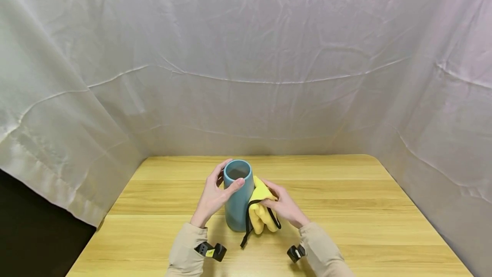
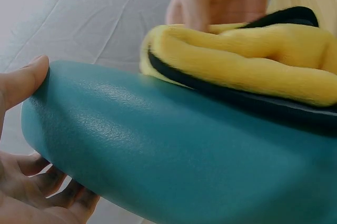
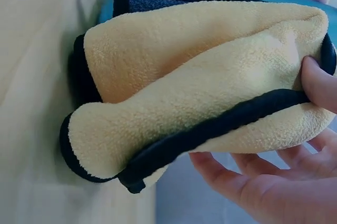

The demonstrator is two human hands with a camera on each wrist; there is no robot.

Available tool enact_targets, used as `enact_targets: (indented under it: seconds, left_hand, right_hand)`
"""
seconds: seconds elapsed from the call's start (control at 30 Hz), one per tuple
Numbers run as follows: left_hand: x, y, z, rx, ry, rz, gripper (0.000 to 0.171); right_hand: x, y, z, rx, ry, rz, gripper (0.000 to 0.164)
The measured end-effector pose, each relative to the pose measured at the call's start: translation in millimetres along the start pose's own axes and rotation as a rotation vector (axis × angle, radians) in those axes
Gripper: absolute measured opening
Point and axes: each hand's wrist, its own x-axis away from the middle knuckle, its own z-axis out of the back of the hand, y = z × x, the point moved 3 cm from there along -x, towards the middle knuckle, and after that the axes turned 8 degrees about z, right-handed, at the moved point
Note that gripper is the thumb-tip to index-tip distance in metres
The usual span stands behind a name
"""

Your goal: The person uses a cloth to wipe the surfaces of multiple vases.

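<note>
A tall blue-green vase [image 1: 238,208] with an open round top stands on the wooden table. My left hand [image 1: 213,196] grips it near the rim, thumb on the near side and fingers round the far left side. Against the vase's right side hangs a yellow plush cloth [image 1: 260,215] with black edging and a black loop. My right hand [image 1: 283,205] pinches the cloth at its upper part, thumb in front and fingers behind. In the right wrist view the cloth [image 3: 210,77] droops in folds, its lower end close to the tabletop.
The wooden table [image 1: 346,208] reaches back to a pale grey fabric curtain [image 1: 269,110], which also runs along both sides. Black camera mounts sit on the left wrist [image 1: 210,251] and the right wrist [image 1: 296,253]. A dark area [image 1: 34,230] lies beyond the table's left edge.
</note>
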Motion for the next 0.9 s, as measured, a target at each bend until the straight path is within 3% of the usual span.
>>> enact_targets:
  seconds: [0.47, 0.9]
  left_hand:
    - [0.2, -0.3, 0.8, -0.009, 0.002, 0.003, 0.066]
    - [-0.3, -0.4, -0.4, -0.002, -0.009, -0.011, 0.065]
  right_hand:
    - [-20.6, -46.0, 7.5, 0.023, 0.015, 0.099, 0.065]
    - [-18.6, -42.8, 9.1, 0.037, 0.015, 0.100, 0.065]
